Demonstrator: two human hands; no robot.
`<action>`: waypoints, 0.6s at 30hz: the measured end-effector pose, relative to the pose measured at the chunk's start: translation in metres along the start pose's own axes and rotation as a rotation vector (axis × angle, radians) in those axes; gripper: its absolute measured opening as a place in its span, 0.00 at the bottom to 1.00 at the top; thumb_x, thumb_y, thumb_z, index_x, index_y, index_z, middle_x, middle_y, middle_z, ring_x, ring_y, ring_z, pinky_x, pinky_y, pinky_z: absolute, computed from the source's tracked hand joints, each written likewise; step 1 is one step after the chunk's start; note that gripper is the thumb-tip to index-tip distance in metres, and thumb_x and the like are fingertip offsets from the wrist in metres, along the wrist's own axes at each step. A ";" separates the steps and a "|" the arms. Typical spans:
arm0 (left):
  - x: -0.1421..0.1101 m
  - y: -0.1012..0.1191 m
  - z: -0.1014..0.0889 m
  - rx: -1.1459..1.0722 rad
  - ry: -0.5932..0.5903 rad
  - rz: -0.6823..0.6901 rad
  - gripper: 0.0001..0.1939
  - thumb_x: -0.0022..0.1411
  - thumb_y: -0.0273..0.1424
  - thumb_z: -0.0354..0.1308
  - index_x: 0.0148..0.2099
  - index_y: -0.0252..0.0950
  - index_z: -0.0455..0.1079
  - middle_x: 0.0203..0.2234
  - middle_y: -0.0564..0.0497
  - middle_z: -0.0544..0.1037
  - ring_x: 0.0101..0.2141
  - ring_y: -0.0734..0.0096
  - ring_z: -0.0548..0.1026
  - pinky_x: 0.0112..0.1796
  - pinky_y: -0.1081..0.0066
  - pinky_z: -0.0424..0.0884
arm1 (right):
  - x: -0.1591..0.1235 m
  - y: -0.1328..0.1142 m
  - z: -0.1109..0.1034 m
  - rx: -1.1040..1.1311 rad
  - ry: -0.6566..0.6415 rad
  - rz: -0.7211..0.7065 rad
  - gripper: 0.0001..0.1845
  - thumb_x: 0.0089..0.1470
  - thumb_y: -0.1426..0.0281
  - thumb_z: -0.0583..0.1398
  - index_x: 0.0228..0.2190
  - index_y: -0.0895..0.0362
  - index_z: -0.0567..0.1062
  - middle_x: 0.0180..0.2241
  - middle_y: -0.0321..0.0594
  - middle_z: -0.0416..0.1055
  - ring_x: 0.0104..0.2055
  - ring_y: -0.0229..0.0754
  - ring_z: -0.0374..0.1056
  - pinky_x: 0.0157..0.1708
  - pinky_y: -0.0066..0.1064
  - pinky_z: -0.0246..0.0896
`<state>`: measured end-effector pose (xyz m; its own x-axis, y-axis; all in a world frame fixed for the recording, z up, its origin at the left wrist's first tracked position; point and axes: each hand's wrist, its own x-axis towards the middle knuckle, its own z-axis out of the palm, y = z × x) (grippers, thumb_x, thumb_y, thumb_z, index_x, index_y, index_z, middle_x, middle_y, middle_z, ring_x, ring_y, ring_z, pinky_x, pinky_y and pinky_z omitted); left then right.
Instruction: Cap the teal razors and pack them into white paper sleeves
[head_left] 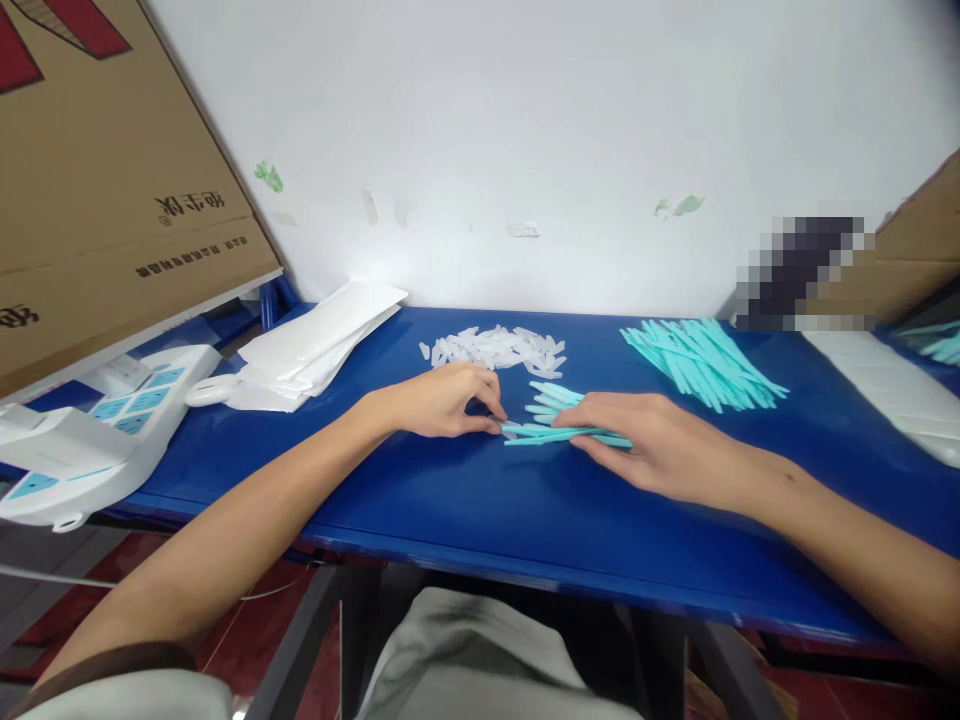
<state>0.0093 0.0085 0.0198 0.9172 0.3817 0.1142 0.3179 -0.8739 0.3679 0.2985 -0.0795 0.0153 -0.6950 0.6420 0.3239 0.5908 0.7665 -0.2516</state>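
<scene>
Head view, left hand: thumb and finger pinched narrow on what looks like a small translucent plastic piece
Right hand: fingers round some thin turquoise sticks, mid glossy blue tabletop
Back edge: heap of whitish translucent slivers centre, turquoise stick pile rightward
Step, I reckon: piece meeting stick tip
Next move needs: steady pinch, ends aligned
</scene>
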 end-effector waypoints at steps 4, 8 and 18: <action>-0.002 0.009 -0.005 0.069 -0.032 0.018 0.05 0.69 0.31 0.65 0.43 0.38 0.83 0.39 0.48 0.83 0.40 0.65 0.78 0.44 0.66 0.69 | -0.001 0.002 -0.005 -0.062 0.032 -0.053 0.17 0.68 0.73 0.54 0.50 0.57 0.80 0.39 0.44 0.80 0.33 0.42 0.76 0.34 0.33 0.69; -0.002 0.013 -0.005 0.181 -0.025 0.042 0.06 0.69 0.26 0.64 0.45 0.39 0.83 0.39 0.49 0.84 0.39 0.65 0.79 0.44 0.65 0.67 | -0.002 0.006 -0.010 -0.120 0.002 -0.038 0.18 0.68 0.73 0.53 0.49 0.57 0.81 0.38 0.43 0.79 0.32 0.40 0.75 0.32 0.31 0.67; -0.001 0.013 0.003 0.265 -0.031 0.070 0.09 0.76 0.29 0.54 0.50 0.34 0.75 0.40 0.45 0.79 0.42 0.61 0.72 0.44 0.67 0.64 | 0.000 0.015 -0.014 -0.123 -0.100 0.027 0.18 0.66 0.73 0.53 0.49 0.55 0.81 0.39 0.43 0.78 0.32 0.40 0.74 0.33 0.31 0.65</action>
<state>0.0138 -0.0041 0.0213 0.9447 0.3118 0.1015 0.3015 -0.9477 0.1050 0.3131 -0.0689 0.0241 -0.7117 0.6658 0.2242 0.6515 0.7449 -0.1439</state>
